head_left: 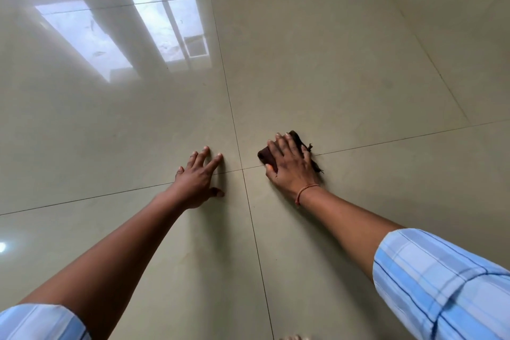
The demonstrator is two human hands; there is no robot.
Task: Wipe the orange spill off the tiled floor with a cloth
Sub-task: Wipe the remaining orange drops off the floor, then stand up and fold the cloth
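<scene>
Dark brown, frayed cloth [296, 143] lay pressed flat under the right hand [289, 167], fingers spread over it, just right of the tile joint crossing. The left hand [197, 178] rested open and empty on the glossy beige tiled floor [345, 63].

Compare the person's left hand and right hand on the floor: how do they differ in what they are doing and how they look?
The right hand presses flat on a dark brown cloth; the left hand rests bare on the tiled floor, fingers spread. The right wrist wears an orange thread band; the left wrist is bare. The left hand lies left of the long grout line, the right hand right of it. Both are palm down.
</scene>
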